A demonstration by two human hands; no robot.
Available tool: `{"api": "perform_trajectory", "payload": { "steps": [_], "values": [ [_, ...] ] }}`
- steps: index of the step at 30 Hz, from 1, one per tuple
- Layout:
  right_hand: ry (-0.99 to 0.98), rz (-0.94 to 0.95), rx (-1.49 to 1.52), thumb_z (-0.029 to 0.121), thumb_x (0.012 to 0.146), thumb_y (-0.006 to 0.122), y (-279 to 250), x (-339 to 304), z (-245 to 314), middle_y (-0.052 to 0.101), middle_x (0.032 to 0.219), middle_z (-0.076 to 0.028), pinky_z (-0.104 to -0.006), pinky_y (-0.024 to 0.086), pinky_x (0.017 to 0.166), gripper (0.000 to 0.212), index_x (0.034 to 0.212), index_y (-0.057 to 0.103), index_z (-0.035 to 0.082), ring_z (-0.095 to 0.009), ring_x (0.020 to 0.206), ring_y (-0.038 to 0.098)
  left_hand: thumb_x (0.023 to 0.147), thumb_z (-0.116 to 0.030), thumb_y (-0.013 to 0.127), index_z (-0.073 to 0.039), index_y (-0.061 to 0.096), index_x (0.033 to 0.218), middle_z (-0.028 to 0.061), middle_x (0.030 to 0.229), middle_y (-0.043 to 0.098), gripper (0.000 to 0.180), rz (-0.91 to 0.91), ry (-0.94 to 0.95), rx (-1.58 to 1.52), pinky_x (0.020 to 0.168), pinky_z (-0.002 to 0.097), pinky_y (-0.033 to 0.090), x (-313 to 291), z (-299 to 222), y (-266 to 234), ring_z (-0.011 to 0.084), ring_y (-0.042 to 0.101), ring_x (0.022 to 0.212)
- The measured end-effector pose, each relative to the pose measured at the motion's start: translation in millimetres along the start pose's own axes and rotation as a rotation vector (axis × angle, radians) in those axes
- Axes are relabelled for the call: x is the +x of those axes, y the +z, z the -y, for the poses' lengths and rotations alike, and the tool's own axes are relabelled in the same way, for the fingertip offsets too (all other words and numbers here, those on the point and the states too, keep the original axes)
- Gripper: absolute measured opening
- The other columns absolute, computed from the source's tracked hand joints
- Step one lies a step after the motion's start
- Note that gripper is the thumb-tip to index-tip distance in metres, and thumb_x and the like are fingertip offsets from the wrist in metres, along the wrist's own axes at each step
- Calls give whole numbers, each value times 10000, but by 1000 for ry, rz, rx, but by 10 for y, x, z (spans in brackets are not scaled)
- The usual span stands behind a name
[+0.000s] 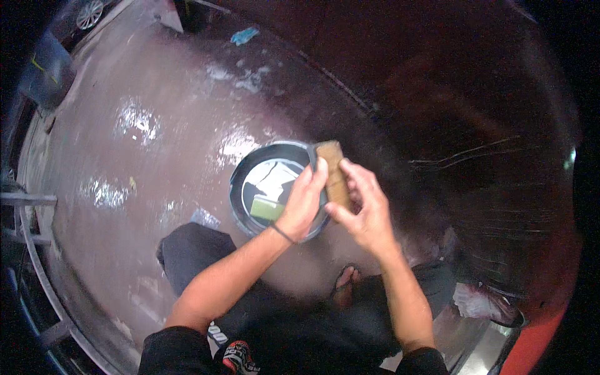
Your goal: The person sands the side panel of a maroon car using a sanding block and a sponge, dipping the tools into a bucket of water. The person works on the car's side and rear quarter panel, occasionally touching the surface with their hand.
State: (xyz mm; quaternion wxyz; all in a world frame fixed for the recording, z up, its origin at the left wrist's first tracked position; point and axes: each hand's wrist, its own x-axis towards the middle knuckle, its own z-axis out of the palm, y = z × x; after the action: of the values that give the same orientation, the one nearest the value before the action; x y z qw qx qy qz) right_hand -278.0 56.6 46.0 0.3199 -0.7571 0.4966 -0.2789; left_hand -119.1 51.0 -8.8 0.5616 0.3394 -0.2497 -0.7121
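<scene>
Between my two hands is a tan, brick-shaped block (pixel 336 175), held upright above the right rim of a round dark bucket (pixel 237 203). My left hand (pixel 304 200) is closed at the block's left side, thumb raised along it. A thin dark strip shows between that hand and the block; I cannot tell what it is. My right hand (pixel 369 206) grips the right side with fingertips and thumb. Liquid in the bucket reflects white light. A green sponge-like block (pixel 266 207) sits in the bucket, partly hidden by my left hand.
A glossy dark car panel (pixel 450 131) fills the right side. The wet floor (pixel 169 169) stretches left, with a blue crumpled cloth (pixel 244 35) toward the back. A dark bin (pixel 49 72) stands far left, near a metal frame (pixel 28 199). Crumpled clear plastic (pixel 478 301) lies at lower right.
</scene>
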Motion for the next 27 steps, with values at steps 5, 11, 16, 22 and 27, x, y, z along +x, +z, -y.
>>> {"api": "perform_trajectory", "payload": {
  "steps": [5,11,16,22,27],
  "values": [
    [303,-101,861,94,927,605,-187,20,-128,585,1462,-180,-426,551,1036,676,1560,396,-23,-262,1220,646,1138,-422,440,-44,479,1465,133,1405,633,502,31,-39,-165,1069,412,531,71,-59,-46,229,654,1242],
    [453,-91,1305,218,1084,488,-250,35,-38,612,1430,-190,-447,585,977,496,1519,424,-10,-259,1157,666,1147,-430,395,-23,467,1472,174,1427,623,525,-34,32,-127,1072,404,528,73,-21,-91,250,645,1268],
    [508,-86,1201,181,1094,537,-45,-48,25,684,1276,-116,-347,565,955,353,1409,553,22,-188,1078,683,1140,-563,262,-49,473,1496,121,1373,640,660,20,-111,-275,1048,368,505,-43,-98,63,184,619,1253],
    [612,54,1452,266,1110,509,-46,-85,-134,672,1124,-84,-349,561,771,374,1408,538,42,-181,896,652,1137,-571,262,-54,510,1463,57,1201,642,660,305,-133,-462,921,337,564,-65,-106,71,155,635,1021],
    [653,119,1637,294,1105,464,-72,-83,-121,608,1049,-63,-300,505,632,430,1475,471,76,-170,794,577,1141,-549,278,-68,543,1366,81,1255,646,593,71,-152,-396,969,400,561,-88,-58,121,190,644,1034]
  ]
}}
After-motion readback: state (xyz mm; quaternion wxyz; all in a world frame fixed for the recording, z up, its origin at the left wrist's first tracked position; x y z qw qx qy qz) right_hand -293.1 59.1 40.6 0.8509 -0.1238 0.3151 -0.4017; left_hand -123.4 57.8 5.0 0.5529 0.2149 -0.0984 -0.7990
